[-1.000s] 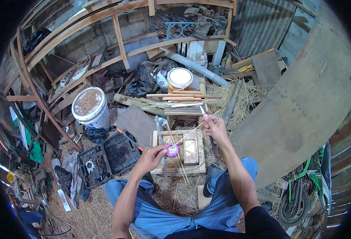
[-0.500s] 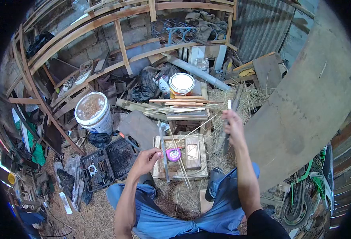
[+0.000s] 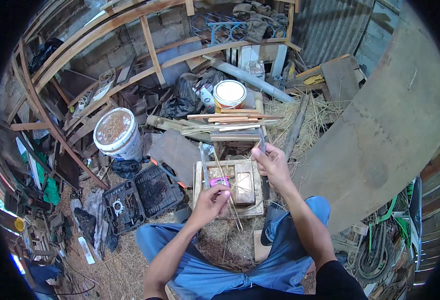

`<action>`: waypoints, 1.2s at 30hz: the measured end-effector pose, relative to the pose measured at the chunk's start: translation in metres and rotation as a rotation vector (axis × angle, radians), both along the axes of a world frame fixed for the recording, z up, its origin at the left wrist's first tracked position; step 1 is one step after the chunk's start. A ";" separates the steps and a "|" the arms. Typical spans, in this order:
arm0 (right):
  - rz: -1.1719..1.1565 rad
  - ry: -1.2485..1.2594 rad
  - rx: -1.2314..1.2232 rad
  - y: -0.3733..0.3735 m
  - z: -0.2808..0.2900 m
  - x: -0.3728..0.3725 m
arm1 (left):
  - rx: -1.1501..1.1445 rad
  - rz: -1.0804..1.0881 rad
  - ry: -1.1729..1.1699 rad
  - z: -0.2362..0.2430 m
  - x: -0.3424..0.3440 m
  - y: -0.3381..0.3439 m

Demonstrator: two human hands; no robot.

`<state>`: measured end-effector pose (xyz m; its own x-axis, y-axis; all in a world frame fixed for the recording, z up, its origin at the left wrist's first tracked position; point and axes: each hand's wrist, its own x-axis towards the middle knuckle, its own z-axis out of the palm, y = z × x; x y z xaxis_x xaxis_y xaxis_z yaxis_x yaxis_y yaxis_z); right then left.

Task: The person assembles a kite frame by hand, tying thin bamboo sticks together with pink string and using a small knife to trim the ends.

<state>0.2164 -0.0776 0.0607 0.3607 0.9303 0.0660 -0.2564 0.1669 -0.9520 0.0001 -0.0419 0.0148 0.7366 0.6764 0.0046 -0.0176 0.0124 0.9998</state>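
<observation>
My right hand (image 3: 275, 167) is closed around a narrow grey knife-like blade (image 3: 262, 141) that points up past the fingers. Its lower end is hidden by the hand. My left hand (image 3: 211, 206) has thumb and fingers pinched together over the wooden box (image 3: 260, 210), beside thin bamboo strips (image 3: 236, 216). Whatever it pinches is too small to make out. Inside the box lie a pink tape measure (image 3: 219, 183), partly behind my left fingers, and a brown wooden block (image 3: 245, 189). A long grey metal strip (image 3: 203, 162) leans across the box's left side.
Beyond the box, wooden slats (image 3: 230, 118) and bamboo strips lie on a small stand (image 3: 236, 136). A lidded white bucket (image 3: 230, 94) stands behind it. Left are a sawdust-topped bucket (image 3: 116, 131) and an opened tool case (image 3: 155, 192). A large board (image 3: 380, 135) leans at the right.
My right hand has come down and left with the blade, toward the box. My left hand has shifted right, now in front of the tape measure. The view has tilted slightly.
</observation>
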 end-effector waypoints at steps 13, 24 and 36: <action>0.010 0.088 -0.003 -0.006 0.011 -0.002 | -0.332 0.043 -0.107 0.011 -0.002 -0.014; 0.010 0.043 0.028 -0.007 0.013 0.000 | -0.259 0.042 -0.074 0.023 -0.009 -0.013; 0.277 -0.059 -0.273 -0.002 -0.008 -0.024 | 0.546 0.446 0.156 0.018 -0.010 -0.005</action>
<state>0.1929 -0.0800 0.0531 0.0961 0.9782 -0.1841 -0.2002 -0.1622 -0.9662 -0.0100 -0.0471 0.0323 0.4106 0.8439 0.3454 0.2392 -0.4652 0.8523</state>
